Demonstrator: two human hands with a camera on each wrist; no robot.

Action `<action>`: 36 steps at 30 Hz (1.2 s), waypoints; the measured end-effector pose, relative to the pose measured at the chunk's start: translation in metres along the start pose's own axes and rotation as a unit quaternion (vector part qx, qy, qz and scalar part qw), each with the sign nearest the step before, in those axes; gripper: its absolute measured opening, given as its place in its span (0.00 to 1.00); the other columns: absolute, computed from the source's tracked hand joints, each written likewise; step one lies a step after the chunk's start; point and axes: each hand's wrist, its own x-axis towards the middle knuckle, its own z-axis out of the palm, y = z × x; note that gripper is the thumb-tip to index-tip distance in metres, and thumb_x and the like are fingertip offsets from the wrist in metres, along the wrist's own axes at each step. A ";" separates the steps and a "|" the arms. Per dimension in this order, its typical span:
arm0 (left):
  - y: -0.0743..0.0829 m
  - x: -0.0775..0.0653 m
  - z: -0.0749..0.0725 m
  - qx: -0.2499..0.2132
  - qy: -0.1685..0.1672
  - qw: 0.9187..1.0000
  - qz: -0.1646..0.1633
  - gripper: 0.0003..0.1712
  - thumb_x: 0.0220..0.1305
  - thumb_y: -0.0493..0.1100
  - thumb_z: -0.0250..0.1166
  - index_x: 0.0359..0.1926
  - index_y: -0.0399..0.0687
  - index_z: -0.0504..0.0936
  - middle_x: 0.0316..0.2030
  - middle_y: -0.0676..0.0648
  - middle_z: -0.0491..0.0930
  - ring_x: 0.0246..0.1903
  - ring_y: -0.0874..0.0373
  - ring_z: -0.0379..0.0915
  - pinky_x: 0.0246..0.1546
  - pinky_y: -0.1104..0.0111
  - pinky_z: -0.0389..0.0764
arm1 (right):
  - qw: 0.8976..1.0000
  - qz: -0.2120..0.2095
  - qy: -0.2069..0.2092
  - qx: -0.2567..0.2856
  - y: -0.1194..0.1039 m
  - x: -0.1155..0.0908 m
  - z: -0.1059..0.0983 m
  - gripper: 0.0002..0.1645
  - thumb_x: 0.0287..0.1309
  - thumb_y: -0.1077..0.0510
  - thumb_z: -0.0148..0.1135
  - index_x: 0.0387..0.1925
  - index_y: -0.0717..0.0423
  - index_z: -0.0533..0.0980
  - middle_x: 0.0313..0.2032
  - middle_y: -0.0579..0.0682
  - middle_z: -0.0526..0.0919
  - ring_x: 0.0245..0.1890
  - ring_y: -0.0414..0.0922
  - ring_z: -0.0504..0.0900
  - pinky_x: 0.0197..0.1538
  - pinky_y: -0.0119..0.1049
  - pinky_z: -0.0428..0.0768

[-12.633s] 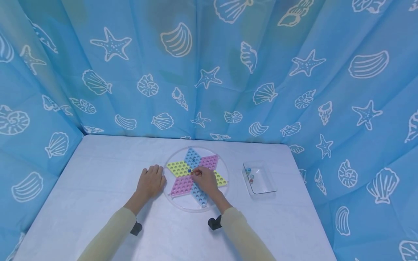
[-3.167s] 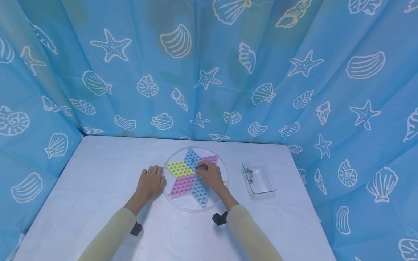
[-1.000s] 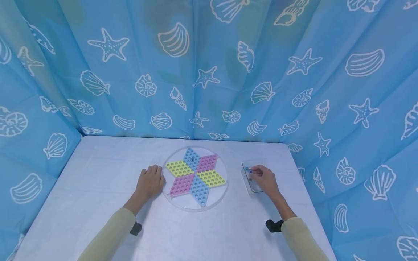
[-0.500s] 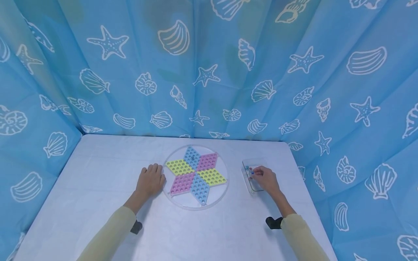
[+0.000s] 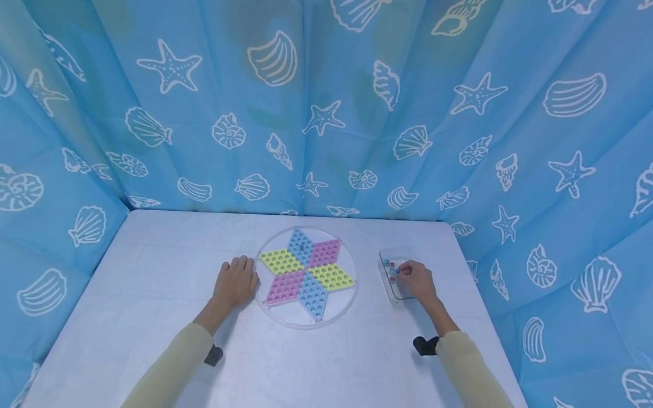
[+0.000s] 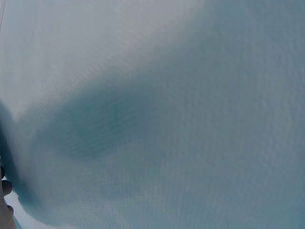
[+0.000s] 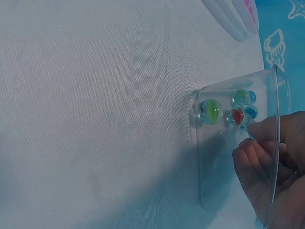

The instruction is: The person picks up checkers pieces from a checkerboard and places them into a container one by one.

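Observation:
My right hand [image 5: 417,279] reaches into a clear rectangular container [image 5: 380,277], thumb and fingertips pinching a blue marble [image 5: 398,271]. In the right wrist view the thumb [image 7: 269,128] partly hides the marbles beneath it. Several glass marbles lie near: a green-streaked marble [image 7: 211,111], a red-streaked marble [image 7: 236,116] and blue ones. Palm down on the table, my left hand [image 5: 236,280] rests beside the left rim of a round Chinese checkers board [image 5: 339,303]. Only its fingertips [image 6: 6,187] show at the left wrist view's edge.
The board carries a six-pointed star of blue, pink and yellow holed sections, with a dark round spot [image 5: 301,247] in the far blue point. A white cloth covers the table [image 5: 168,255]. Blue shell-print curtains [image 5: 326,153] stand behind and at both sides.
The right hand has gone from the board's middle across to the container, taking the blue marble along. Over the last second it shifts slightly right there. The left hand stays put.

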 end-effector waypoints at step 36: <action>0.002 0.000 -0.002 -0.007 -0.008 1.000 -0.008 0.24 0.71 0.51 0.51 0.55 0.34 0.73 0.44 0.39 0.73 0.41 0.47 0.68 0.44 0.52 0.71 | 0.999 0.008 -0.028 -0.028 -0.003 0.005 0.007 0.15 0.59 0.60 0.67 0.45 0.64 0.78 0.37 0.56 0.82 0.39 0.52 0.81 0.43 0.46 0.78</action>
